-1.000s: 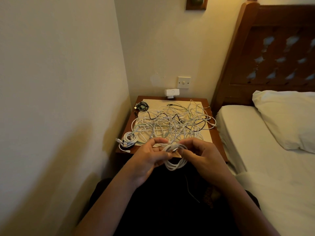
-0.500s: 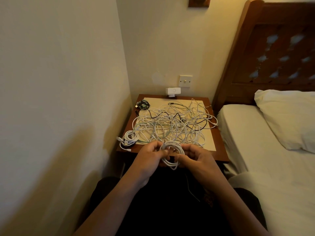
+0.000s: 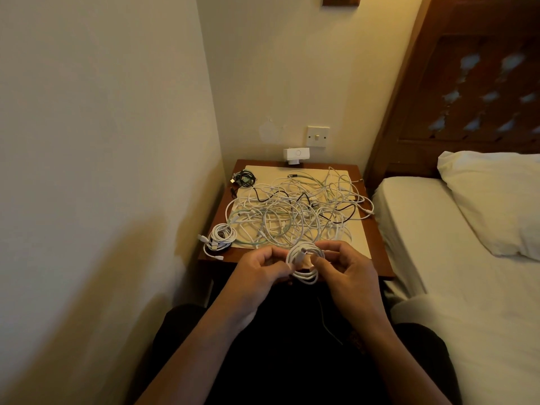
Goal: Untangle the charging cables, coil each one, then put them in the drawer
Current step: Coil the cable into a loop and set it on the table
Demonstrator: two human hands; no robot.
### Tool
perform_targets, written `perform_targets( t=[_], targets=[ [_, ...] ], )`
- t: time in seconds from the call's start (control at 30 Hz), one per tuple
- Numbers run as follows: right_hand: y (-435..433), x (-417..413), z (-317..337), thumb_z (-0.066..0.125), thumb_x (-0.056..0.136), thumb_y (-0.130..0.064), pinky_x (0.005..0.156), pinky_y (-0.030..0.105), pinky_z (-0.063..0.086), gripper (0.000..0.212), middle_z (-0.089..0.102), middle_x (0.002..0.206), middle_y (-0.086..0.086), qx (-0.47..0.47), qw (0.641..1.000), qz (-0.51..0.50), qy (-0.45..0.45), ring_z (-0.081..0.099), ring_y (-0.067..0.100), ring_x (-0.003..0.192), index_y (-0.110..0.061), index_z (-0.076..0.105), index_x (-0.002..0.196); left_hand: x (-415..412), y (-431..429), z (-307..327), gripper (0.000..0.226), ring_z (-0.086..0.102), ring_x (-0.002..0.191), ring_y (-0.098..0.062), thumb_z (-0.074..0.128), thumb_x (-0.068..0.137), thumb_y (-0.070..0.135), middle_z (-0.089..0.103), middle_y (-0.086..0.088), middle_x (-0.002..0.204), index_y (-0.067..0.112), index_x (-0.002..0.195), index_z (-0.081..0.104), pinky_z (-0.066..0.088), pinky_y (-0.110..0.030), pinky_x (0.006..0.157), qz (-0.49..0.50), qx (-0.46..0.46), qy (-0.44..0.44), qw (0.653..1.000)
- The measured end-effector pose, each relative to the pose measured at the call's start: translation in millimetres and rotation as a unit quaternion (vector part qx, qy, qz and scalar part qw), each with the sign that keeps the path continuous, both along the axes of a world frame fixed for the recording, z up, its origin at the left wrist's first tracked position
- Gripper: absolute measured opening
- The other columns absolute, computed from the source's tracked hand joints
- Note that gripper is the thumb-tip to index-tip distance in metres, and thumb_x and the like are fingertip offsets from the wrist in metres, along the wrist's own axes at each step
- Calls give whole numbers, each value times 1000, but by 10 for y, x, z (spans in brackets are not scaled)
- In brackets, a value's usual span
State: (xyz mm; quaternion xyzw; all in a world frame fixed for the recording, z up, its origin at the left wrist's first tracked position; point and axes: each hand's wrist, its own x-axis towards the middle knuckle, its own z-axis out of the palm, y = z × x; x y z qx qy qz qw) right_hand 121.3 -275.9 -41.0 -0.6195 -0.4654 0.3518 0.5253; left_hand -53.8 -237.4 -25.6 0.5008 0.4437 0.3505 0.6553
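Note:
A small coil of white cable (image 3: 304, 263) hangs between my hands over the near edge of the wooden bedside table (image 3: 378, 244). My left hand (image 3: 257, 273) pinches the coil's left side and my right hand (image 3: 346, 271) pinches its right side. Behind them a big tangle of white, pale green and black cables (image 3: 298, 214) covers the cream mat on the tabletop. A finished white coil (image 3: 220, 236) lies at the table's near left corner. A small dark coil (image 3: 245, 179) sits at the far left corner. No drawer shows in this view.
A white charger box (image 3: 295, 154) stands at the table's back edge under a wall switch (image 3: 318, 136). A wall runs close along the left. The bed (image 3: 455, 258) with a pillow (image 3: 496, 200) and wooden headboard is on the right. My dark-clothed lap is below.
Both hands have lifted the white coil slightly up and forward toward the table's edge, still working its loops. The view tilted down a little. The tangle on the table has not moved.

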Motion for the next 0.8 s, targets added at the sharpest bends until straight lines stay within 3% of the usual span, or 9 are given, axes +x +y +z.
perform_targets(
  t=[0.1,0.23,0.37,0.47,0.53,0.67,0.8],
  targets=[
    [13,26,1,75,93,-15,81,38,63,18,79,93,-7,-12,1000,-4,-11,76,9,85,-27,72,106,41,-19,-51,24,71,104,-30,68,91,-3,75,-21,107,3,115,68,53,-47,104,14,17,-9,1000],
    [-22,55,-14,78,91,-17,82,41,63,18,79,94,-7,-9,1000,2,-22,76,10,86,-29,74,104,53,-26,-88,47,72,105,-27,81,82,2,76,-11,106,20,121,61,58,-40,97,-7,26,1,1000],
    [-51,48,-52,79,90,-15,83,39,63,20,79,96,-6,-10,1000,28,-3,77,11,89,-26,73,106,65,-30,-147,23,73,95,-16,81,87,22,77,3,98,27,107,69,59,-44,92,52,121,105,986],
    [-40,72,-79,76,91,-10,84,42,62,21,80,96,-1,-26,998,42,39,77,16,89,-21,72,108,61,-70,-133,5,72,88,-7,72,94,27,76,11,91,27,98,73,59,-38,85,72,167,159,970],
    [-12,69,-97,74,92,-7,85,44,62,20,80,96,3,-37,995,46,82,77,20,90,-17,72,108,46,-81,-127,8,72,86,-10,67,97,26,77,8,88,25,95,74,59,-40,83,76,166,163,970],
    [63,73,-155,72,92,-3,87,46,60,18,79,100,11,-45,980,31,190,77,31,95,-10,75,109,47,-48,-135,15,75,93,-24,62,100,10,78,-10,96,10,106,75,61,-42,86,79,43,16,996],
    [116,69,-149,67,93,0,76,34,63,20,78,104,20,-50,957,39,283,77,32,94,-2,74,111,25,6,-130,20,74,93,-24,60,94,3,76,-17,102,-1,111,70,62,-35,81,71,-84,-145,983]
  ],
)
